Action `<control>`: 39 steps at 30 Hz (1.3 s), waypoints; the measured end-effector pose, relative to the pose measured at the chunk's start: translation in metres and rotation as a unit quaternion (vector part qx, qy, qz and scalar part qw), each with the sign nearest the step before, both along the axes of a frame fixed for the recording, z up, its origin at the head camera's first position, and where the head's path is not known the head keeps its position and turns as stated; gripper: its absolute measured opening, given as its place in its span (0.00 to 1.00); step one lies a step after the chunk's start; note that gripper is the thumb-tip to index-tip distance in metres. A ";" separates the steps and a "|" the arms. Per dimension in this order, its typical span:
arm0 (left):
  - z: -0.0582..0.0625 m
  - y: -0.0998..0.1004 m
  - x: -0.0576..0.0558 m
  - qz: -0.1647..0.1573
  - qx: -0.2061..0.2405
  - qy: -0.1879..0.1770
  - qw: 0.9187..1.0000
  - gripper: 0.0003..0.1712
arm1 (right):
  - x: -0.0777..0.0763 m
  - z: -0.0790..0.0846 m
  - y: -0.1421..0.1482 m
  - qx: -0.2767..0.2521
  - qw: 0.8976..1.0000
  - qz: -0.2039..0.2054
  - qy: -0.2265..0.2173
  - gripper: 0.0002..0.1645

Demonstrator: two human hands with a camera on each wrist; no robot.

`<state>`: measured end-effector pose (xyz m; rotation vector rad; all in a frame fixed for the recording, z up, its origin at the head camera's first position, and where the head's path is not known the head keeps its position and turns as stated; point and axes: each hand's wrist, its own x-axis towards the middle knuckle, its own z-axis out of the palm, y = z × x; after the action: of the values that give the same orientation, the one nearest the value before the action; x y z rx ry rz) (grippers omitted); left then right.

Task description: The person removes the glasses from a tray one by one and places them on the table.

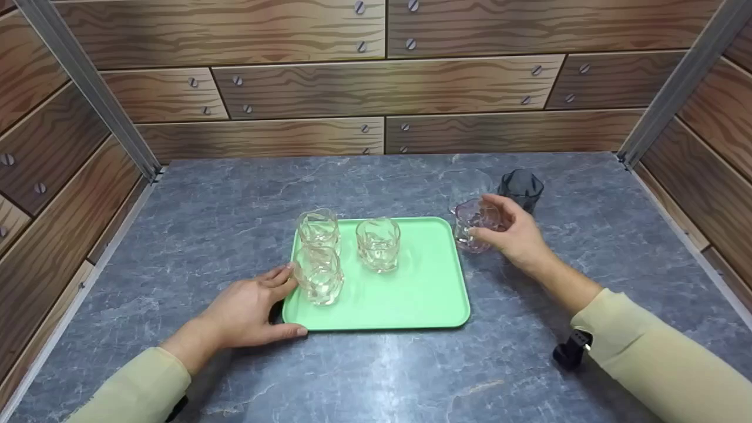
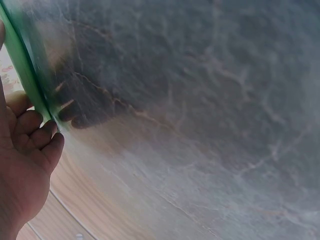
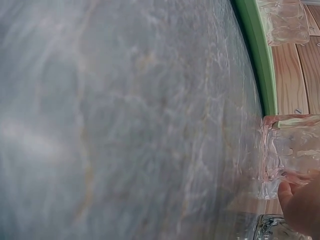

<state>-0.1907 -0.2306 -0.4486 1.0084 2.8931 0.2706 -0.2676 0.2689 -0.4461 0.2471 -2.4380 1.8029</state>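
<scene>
Where hands cover, tray, pink glass obscured

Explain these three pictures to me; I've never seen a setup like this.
There is no robot: a person works with a bare left hand and right hand. The widest picture comes from a camera on the head, looking forward and down; the other two are taken from the wrists, showing each hand's work close up. On the grey, marbled tabletop lies a light-green rectangular tray bearing three clear, faceted tumblers. The left hand touches the tray near its front left corner. The right hand pinches a clear, pink-tinted, faceted tumbler between thumb and finger, just past the tray's right edge. Beyond it is a dark grey, see-through tumbler.
</scene>
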 end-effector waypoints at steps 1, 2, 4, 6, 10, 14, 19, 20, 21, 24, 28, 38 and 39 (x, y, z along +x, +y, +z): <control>0.000 0.000 0.000 0.001 0.000 -0.001 1.000 0.60 | 0.000 0.000 0.000 -0.003 1.000 0.001 0.001 0.45; 0.000 0.000 0.000 0.002 -0.001 -0.002 1.000 0.60 | 0.000 0.000 0.000 -0.005 1.000 0.002 0.002 0.45; 0.000 0.000 0.000 0.003 -0.002 -0.003 1.000 0.60 | -0.001 -0.001 0.001 -0.001 1.000 0.005 0.003 0.46; 0.000 0.000 0.000 0.004 -0.002 -0.002 1.000 0.60 | -0.001 0.000 0.002 0.005 1.000 0.010 0.003 0.46; 0.001 0.000 0.000 0.005 -0.002 -0.004 1.000 0.61 | 0.000 0.001 0.005 0.025 0.999 0.020 -0.002 0.48; 0.001 0.001 0.000 0.005 -0.003 -0.008 1.000 0.60 | 0.003 0.004 0.009 0.041 0.999 0.023 -0.003 0.50; 0.001 0.000 0.000 0.003 -0.002 -0.001 1.000 0.60 | 0.005 0.012 0.013 0.041 0.999 0.015 0.014 0.50; 0.001 0.000 0.000 0.003 -0.002 0.000 1.000 0.60 | 0.005 0.014 0.013 0.040 0.999 0.014 0.017 0.50; 0.001 0.000 0.000 0.003 -0.001 0.001 1.000 0.60 | 0.005 0.017 0.012 0.041 0.999 0.012 0.022 0.50; 0.000 -0.001 0.001 0.004 0.000 0.001 1.000 0.60 | 0.006 0.024 0.011 0.044 0.999 0.007 0.031 0.51; 0.000 -0.001 0.001 0.004 -0.002 -0.001 1.000 0.60 | 0.009 0.036 0.006 0.061 0.997 0.003 0.039 0.51; 0.001 0.001 0.000 0.007 -0.008 -0.010 1.000 0.61 | 0.017 0.062 -0.023 0.072 0.995 0.020 0.071 0.51; 0.001 0.001 0.000 0.007 -0.008 -0.010 1.000 0.61 | 0.018 0.063 -0.027 0.073 0.994 0.024 0.077 0.50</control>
<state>-0.1908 -0.2294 -0.4473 0.9786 2.8812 0.2554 -0.2499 0.2414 -0.3834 0.4425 -2.4761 1.5596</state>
